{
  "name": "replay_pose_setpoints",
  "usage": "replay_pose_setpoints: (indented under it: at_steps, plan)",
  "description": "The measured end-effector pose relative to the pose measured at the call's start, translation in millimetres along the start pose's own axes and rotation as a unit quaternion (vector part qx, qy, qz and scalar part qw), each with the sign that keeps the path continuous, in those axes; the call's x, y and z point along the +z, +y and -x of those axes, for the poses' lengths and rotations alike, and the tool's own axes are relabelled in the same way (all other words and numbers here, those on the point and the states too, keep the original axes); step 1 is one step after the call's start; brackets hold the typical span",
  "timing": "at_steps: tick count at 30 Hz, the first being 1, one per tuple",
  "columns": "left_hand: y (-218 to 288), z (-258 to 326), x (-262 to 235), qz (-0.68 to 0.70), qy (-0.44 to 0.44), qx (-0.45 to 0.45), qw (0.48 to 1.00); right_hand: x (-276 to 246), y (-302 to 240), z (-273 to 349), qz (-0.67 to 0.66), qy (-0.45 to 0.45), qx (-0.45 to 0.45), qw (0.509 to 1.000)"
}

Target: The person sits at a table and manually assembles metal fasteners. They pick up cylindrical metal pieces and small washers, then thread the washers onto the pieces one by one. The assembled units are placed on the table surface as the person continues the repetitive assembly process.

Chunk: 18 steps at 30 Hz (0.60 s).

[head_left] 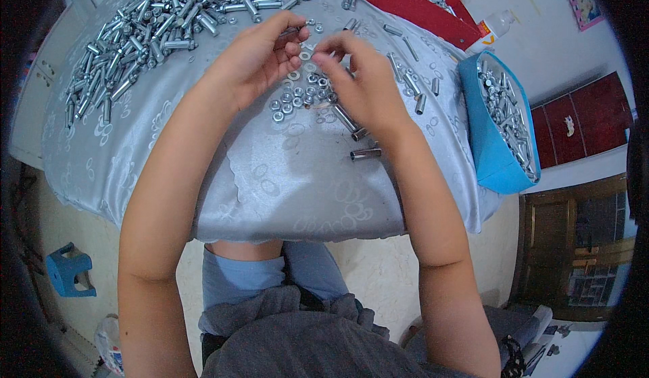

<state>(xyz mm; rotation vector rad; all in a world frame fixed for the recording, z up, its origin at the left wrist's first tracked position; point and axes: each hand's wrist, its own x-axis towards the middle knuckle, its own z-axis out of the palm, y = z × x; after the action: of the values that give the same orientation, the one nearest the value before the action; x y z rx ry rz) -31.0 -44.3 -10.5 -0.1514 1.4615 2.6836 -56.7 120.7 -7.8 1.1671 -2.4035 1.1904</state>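
Above the middle of the table, my left hand [260,57] has its fingers curled around a small metal bolt [289,32], mostly hidden by the fingers. My right hand [358,74] is close beside it, thumb and fingertips pinched together; whatever they hold is too small to make out. Flat washers [294,76] lie beneath and between the hands. A cluster of hex nuts [287,98] sits on the cloth just nearer to me. Short metal sleeves [366,153] lie near my right wrist, one partly under it.
A large heap of metal anchor bolts [169,23] covers the far left. At the far right stands a red box [433,9] of metal parts, with a white bottle [497,25] beside it. A blue fabric bin [490,155] full of bolts is at the right edge of the cloth-covered table [291,202].
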Motion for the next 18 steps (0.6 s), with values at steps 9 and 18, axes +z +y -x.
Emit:
replay_pose_setpoints:
  at_steps: [9,18]
  plan:
    - [3,12,13,-0.092,-0.041,-0.008,0.995,-1,1,-4,-0.393,0.065,0.098,0.912]
    - [-1,10,13,-0.089,-0.035,0.007,0.995,-5,-1,-3,-0.362,0.067,0.094,0.925]
